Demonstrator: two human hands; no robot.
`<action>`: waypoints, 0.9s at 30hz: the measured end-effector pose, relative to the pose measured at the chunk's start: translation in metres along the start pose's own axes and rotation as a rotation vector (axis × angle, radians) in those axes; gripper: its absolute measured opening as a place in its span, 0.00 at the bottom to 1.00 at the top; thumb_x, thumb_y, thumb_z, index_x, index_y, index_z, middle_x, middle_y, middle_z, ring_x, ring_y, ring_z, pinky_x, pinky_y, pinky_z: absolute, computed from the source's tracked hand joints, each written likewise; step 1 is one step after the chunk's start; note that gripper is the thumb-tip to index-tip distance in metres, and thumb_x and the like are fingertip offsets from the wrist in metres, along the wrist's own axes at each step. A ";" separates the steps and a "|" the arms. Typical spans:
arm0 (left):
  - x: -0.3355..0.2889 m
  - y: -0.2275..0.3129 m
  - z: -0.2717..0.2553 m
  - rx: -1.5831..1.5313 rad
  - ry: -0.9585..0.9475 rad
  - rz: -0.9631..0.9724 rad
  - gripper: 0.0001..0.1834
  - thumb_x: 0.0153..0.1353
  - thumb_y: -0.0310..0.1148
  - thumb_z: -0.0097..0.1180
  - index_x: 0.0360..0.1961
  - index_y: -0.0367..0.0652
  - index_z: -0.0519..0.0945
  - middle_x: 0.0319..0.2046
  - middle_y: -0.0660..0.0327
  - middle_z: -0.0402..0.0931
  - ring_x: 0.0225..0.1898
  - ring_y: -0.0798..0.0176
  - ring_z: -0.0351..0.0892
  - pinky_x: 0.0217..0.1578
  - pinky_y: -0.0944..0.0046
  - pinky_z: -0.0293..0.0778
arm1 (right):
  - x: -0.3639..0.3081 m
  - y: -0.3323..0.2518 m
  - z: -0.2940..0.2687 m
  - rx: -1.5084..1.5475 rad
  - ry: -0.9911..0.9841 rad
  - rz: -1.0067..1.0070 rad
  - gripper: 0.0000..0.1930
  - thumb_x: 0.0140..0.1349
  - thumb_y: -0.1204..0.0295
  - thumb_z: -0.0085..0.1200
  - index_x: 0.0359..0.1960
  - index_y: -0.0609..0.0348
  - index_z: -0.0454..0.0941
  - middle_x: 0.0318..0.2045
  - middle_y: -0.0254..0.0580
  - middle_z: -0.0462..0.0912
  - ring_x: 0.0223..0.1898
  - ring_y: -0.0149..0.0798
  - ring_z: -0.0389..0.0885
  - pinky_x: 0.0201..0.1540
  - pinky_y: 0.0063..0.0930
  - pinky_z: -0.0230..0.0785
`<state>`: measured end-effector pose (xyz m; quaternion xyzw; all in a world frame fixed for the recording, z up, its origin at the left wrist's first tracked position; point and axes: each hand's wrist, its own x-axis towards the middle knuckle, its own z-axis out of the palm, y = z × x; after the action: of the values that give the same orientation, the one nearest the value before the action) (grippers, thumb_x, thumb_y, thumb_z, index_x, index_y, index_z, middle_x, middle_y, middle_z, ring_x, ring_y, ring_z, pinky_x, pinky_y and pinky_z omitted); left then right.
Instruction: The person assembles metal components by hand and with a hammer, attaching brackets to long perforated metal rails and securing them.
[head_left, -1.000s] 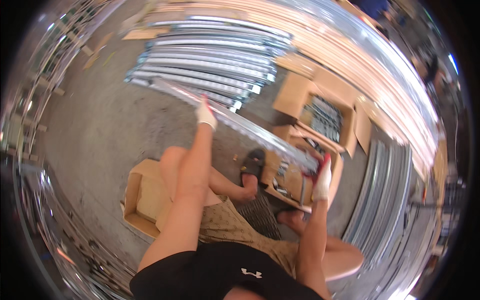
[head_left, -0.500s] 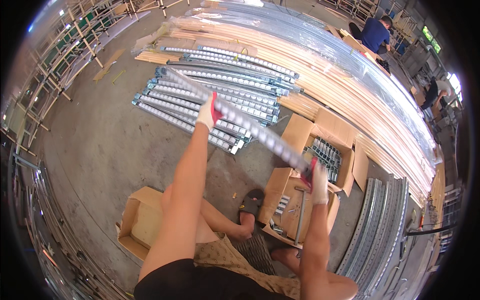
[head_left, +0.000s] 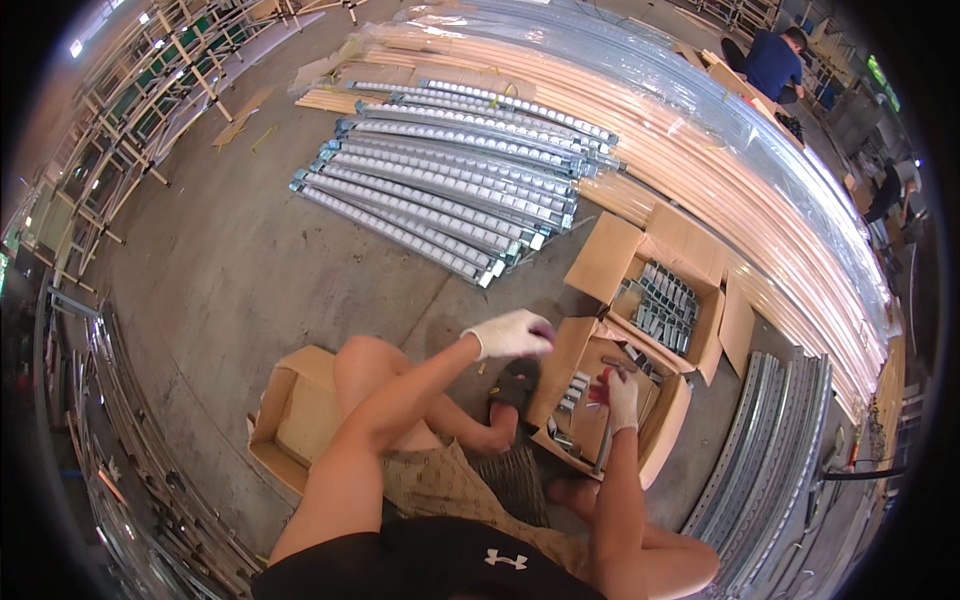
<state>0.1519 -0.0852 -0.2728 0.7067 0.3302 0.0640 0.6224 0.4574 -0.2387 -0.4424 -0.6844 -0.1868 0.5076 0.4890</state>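
Note:
My left hand (head_left: 512, 335), in a white glove with a darker red palm side, is above the floor left of a cardboard box (head_left: 655, 470). Nothing shows in it; its fingers are blurred. My right hand (head_left: 620, 400), gloved alike, is over that box with fingers bent, right at a hammer (head_left: 603, 455). The hammer lies in the box with its head just beyond my fingers. Whatever my fingers close on is hidden. Small metal brackets (head_left: 573, 392) lie in the box's left part. Across the floor ahead rest several roller tracks (head_left: 430, 190) with white wheels, side by side.
Behind the near box stands another open carton (head_left: 712, 340) with metal brackets (head_left: 665, 305). Long wrapped tan pipes (head_left: 720, 210) run along the far right. Perforated metal rails (head_left: 765, 440) lie at right, an open carton (head_left: 275, 440) at left. A person (head_left: 770, 70) crouches far off.
The roller track both hands held has been let go and lies with the others. My left hand has drawn back toward me and right; my right hand has come down over the near box.

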 end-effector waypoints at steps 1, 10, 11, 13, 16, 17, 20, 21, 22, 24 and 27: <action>-0.013 0.031 0.018 -0.041 -0.171 -0.009 0.16 0.69 0.34 0.62 0.53 0.36 0.85 0.39 0.61 0.87 0.37 0.72 0.81 0.40 0.66 0.79 | -0.015 0.010 -0.006 -0.008 0.001 0.037 0.17 0.73 0.66 0.54 0.55 0.66 0.78 0.39 0.49 0.86 0.31 0.45 0.89 0.30 0.39 0.87; -0.123 0.203 0.141 -0.016 -1.189 0.978 0.23 0.59 0.40 0.76 0.48 0.36 0.84 0.39 0.52 0.84 0.37 0.50 0.85 0.37 0.55 0.80 | -0.119 0.026 -0.086 -0.261 0.238 -0.055 0.16 0.67 0.62 0.56 0.39 0.67 0.83 0.24 0.42 0.86 0.23 0.33 0.86 0.27 0.32 0.79; -0.125 0.203 0.149 0.150 -1.357 0.988 0.28 0.64 0.48 0.67 0.60 0.43 0.79 0.48 0.58 0.79 0.46 0.53 0.80 0.47 0.54 0.77 | -0.115 0.031 -0.110 -0.321 0.269 -0.112 0.17 0.66 0.61 0.55 0.38 0.67 0.83 0.22 0.46 0.85 0.21 0.37 0.85 0.28 0.36 0.79; -0.132 0.222 0.163 0.214 -1.384 0.990 0.26 0.60 0.46 0.69 0.54 0.42 0.83 0.43 0.58 0.82 0.43 0.55 0.83 0.43 0.53 0.78 | -0.148 -0.045 -0.134 -0.449 0.302 -0.041 0.18 0.65 0.59 0.54 0.36 0.65 0.85 0.25 0.52 0.87 0.25 0.48 0.89 0.34 0.42 0.81; -0.133 0.235 0.181 0.252 -1.312 1.062 0.26 0.57 0.48 0.70 0.56 0.52 0.86 0.48 0.61 0.84 0.46 0.57 0.83 0.42 0.54 0.76 | -0.125 -0.037 -0.238 -0.948 0.385 -0.148 0.20 0.62 0.58 0.54 0.42 0.61 0.88 0.42 0.59 0.89 0.46 0.61 0.88 0.51 0.51 0.80; -0.137 0.239 0.187 0.222 -1.248 1.042 0.25 0.56 0.47 0.71 0.54 0.51 0.87 0.47 0.63 0.84 0.45 0.57 0.83 0.41 0.55 0.76 | -0.134 -0.044 -0.265 -0.979 0.410 -0.126 0.19 0.61 0.60 0.53 0.43 0.60 0.89 0.43 0.59 0.89 0.47 0.60 0.88 0.52 0.51 0.80; -0.124 0.231 0.200 0.104 -0.983 0.975 0.19 0.56 0.39 0.71 0.47 0.41 0.87 0.38 0.57 0.84 0.39 0.55 0.85 0.38 0.55 0.78 | -0.199 -0.047 -0.358 -1.063 0.535 0.071 0.20 0.59 0.61 0.53 0.45 0.59 0.89 0.46 0.60 0.88 0.50 0.60 0.87 0.55 0.52 0.78; -0.123 0.226 0.204 0.081 -0.870 0.932 0.20 0.55 0.39 0.73 0.46 0.41 0.87 0.36 0.57 0.84 0.39 0.55 0.86 0.38 0.55 0.80 | -0.206 -0.019 -0.397 -1.060 0.621 0.104 0.21 0.58 0.60 0.55 0.45 0.61 0.89 0.46 0.61 0.88 0.50 0.60 0.88 0.53 0.51 0.79; -0.122 0.226 0.222 -0.007 -0.633 0.965 0.16 0.56 0.37 0.74 0.42 0.40 0.86 0.32 0.54 0.83 0.30 0.54 0.82 0.32 0.56 0.79 | -0.212 -0.013 -0.409 -0.924 0.618 0.264 0.22 0.57 0.59 0.56 0.43 0.65 0.89 0.43 0.64 0.88 0.47 0.59 0.89 0.50 0.50 0.80; -0.110 0.234 0.256 -0.127 -0.228 0.989 0.13 0.57 0.33 0.74 0.37 0.37 0.85 0.28 0.52 0.83 0.22 0.54 0.79 0.26 0.57 0.77 | -0.214 0.001 -0.426 -0.891 0.454 0.465 0.24 0.57 0.58 0.57 0.41 0.70 0.88 0.40 0.64 0.89 0.45 0.56 0.90 0.50 0.48 0.80; -0.101 0.245 0.302 -0.390 -0.270 0.967 0.12 0.57 0.32 0.72 0.38 0.36 0.85 0.29 0.51 0.83 0.24 0.53 0.80 0.27 0.57 0.77 | -0.235 0.058 -0.482 -0.944 0.492 0.413 0.25 0.57 0.54 0.58 0.38 0.69 0.88 0.32 0.60 0.88 0.35 0.54 0.89 0.44 0.48 0.80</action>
<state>0.3205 -0.3951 -0.0802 0.6514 -0.1339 0.3119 0.6786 0.7689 -0.6730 -0.3688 -0.9490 -0.1361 0.2799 0.0499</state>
